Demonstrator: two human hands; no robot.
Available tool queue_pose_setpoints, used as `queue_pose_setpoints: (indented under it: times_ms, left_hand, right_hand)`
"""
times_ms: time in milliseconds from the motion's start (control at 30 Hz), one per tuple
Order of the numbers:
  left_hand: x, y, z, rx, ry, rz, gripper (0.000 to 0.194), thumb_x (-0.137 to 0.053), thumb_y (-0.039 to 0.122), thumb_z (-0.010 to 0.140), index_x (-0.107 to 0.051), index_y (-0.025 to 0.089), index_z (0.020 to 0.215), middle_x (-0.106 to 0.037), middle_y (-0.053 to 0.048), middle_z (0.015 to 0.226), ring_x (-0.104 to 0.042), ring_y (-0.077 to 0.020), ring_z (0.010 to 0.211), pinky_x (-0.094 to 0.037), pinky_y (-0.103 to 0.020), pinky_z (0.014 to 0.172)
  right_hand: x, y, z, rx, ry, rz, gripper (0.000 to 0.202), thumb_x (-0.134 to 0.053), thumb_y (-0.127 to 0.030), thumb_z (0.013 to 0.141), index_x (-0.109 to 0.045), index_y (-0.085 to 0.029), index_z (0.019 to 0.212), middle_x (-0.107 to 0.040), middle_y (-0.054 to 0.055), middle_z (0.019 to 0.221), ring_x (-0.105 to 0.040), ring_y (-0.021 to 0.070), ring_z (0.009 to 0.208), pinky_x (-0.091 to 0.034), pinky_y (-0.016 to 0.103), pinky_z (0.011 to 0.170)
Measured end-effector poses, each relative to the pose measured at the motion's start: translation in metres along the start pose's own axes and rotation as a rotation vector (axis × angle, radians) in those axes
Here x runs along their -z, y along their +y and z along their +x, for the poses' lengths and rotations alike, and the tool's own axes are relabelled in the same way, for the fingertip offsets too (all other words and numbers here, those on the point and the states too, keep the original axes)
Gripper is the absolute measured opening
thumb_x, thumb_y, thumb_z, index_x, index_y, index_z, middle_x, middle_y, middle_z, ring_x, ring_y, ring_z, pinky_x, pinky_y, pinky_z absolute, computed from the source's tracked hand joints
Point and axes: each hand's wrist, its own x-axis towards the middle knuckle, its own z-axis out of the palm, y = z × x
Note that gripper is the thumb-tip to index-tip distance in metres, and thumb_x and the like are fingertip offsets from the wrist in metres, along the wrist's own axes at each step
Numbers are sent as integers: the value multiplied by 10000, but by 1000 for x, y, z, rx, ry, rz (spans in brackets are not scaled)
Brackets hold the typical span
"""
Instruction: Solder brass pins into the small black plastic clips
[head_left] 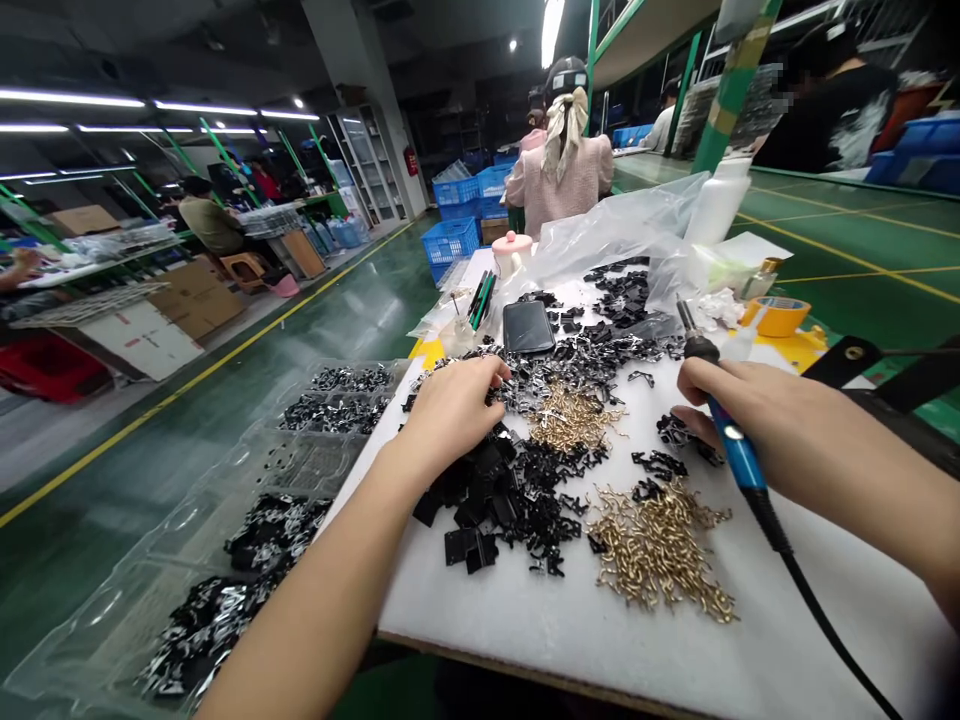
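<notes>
My right hand (750, 400) is closed round a soldering iron (731, 440) with a blue handle. Its metal tip points up and away, and a black cord trails down to the right. Under those fingers lies a small heap of black parts (679, 435). My left hand (459, 405) hovers at the left of the piled parts, thumb and forefinger apart, nothing visible between them; its other fingers are partly hidden. Nearby are black clip-like pieces (544, 490), flat black plates (471, 548) and two heaps of bent gold-coloured pins, one farther (570, 418) and one nearer (660, 550).
A divided clear plastic tray (311, 465) of black parts stands along the table's left edge. Farther back lie a phone (528, 327), pens (481, 300), a pink-lidded cup (512, 255), plastic sheeting (615, 235), orange tape (776, 316) and a white bottle (718, 205). A person (562, 160) sits ahead.
</notes>
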Motion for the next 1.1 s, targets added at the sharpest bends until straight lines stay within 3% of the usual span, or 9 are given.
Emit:
queue_pose_setpoints:
  times_ms: [67,233,333,567,700,933,1100]
  left_hand:
    - [-6,2,1,-36,13,38,290,-518,196,745,-535,190,1035,-624,-61,1019,-553,-240,926,-434,-360,745]
    - [-17,5,5,-243,13,116,412,-486,109,742,-509,194,1144,-611,-55,1075,-510,-224,976,-393,-351,828]
    - [-19,2,7,-236,-3,149,374,-468,94,750,-547,201,1099,-646,-42,978,-528,-216,894,-388,-350,782]
    - [-20,-5,10,-329,12,163,336,-444,99,788,-568,202,1083,-655,-41,996,-549,-207,922,-371,-341,780]
    - [-13,-4,12,-267,29,108,286,-434,126,813,-599,196,1036,-681,-35,896,-593,-178,808,-400,-312,727]
    - [-2,-4,9,-170,115,-129,279,-437,134,815,-593,214,1031,-658,-11,894,-588,-155,812,-420,-273,673]
    - [0,-8,11,-48,126,-300,227,-445,148,816,-597,178,982,-617,-30,818,-574,-137,726,-449,-285,687]
  right_hand:
    - [3,-13,2,12,29,60,137,-498,-197,825,-366,-220,798,-465,15,663,-408,152,581,-292,289,527]
    - [0,-40,5,65,-31,247,181,-442,-47,737,-374,-213,716,-476,9,674,-416,148,588,-291,270,537]
    - [-5,-45,5,61,-14,294,171,-448,-56,713,-385,-214,721,-487,5,675,-436,152,592,-294,265,546]
    - [-5,-51,5,70,-14,349,199,-395,-30,666,-344,-220,693,-475,-5,637,-415,145,558,-280,256,535]
    - [-6,-51,5,76,-18,356,200,-406,-32,664,-350,-220,701,-479,-5,641,-418,144,560,-290,254,540]
    - [-7,-54,4,82,23,382,144,-392,-80,729,-352,-217,710,-475,5,649,-426,152,581,-314,267,553]
    - [0,-55,4,109,40,433,217,-387,-4,651,-347,-215,681,-470,-7,630,-421,144,576,-325,266,557]
